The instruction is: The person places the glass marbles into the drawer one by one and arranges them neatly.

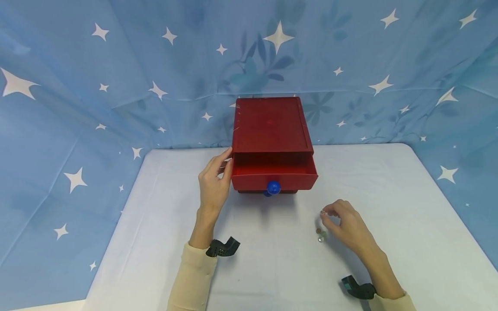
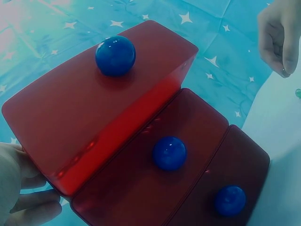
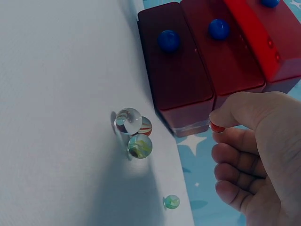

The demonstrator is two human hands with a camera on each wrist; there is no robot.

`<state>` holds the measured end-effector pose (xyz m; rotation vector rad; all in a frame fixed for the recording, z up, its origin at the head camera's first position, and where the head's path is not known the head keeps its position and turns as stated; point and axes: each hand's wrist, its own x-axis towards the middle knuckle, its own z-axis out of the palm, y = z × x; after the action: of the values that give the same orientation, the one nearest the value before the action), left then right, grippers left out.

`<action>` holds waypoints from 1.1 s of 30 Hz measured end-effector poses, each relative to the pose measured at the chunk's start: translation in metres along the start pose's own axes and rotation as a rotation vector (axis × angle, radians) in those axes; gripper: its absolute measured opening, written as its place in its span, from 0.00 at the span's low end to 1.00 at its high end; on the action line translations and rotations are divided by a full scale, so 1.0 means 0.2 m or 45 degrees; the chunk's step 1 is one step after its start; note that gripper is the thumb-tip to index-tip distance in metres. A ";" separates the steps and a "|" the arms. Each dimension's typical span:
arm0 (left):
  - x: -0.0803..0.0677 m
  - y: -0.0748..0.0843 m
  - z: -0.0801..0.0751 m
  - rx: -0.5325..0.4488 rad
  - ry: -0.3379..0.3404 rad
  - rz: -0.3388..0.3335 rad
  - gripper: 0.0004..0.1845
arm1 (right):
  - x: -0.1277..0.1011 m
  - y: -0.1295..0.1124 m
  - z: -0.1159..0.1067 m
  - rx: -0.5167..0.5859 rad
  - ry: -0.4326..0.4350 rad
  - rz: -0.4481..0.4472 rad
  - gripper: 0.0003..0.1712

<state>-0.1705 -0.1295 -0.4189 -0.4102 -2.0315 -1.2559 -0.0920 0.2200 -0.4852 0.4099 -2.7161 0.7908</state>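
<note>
- Beside the red chest (image 1: 271, 129), against its left wall, the left hand (image 1: 213, 183) rests with fingers fairly straight, touching the chest at the level of the top drawer (image 1: 273, 172).
- That top drawer stands pulled out from the chest, its blue knob (image 1: 273, 187) facing the person.
- Right of the chest and nearer the person, the right hand (image 1: 348, 224) hovers over the surface (image 1: 272, 259), pinching a marble (image 3: 217, 127) between thumb and forefinger.
- Just below that hand, further from the chest, a small cluster of marbles (image 3: 134, 132) lies on the surface, touching one another.
- One more marble (image 3: 171, 202) lies apart from the cluster.
</note>
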 end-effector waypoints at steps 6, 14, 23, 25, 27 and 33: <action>0.00 0.00 0.00 -0.003 0.002 0.002 0.18 | 0.00 -0.01 0.00 0.009 0.041 -0.034 0.08; 0.00 0.00 0.00 0.001 -0.001 0.003 0.18 | 0.00 -0.02 -0.01 0.014 0.111 -0.093 0.10; 0.00 0.00 0.00 0.005 0.008 0.012 0.18 | 0.01 -0.03 -0.02 0.025 0.146 -0.112 0.11; 0.00 0.00 0.00 0.003 0.007 0.012 0.18 | 0.01 -0.03 -0.02 0.022 0.150 -0.113 0.11; 0.00 0.00 0.00 0.002 0.006 0.012 0.18 | 0.01 -0.03 -0.03 0.025 0.153 -0.111 0.11; 0.00 -0.01 0.00 -0.012 -0.001 0.009 0.18 | 0.03 -0.05 -0.04 0.048 0.188 -0.133 0.12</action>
<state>-0.1711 -0.1302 -0.4200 -0.4219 -2.0239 -1.2618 -0.0932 0.2154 -0.4727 0.4780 -2.5249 0.8107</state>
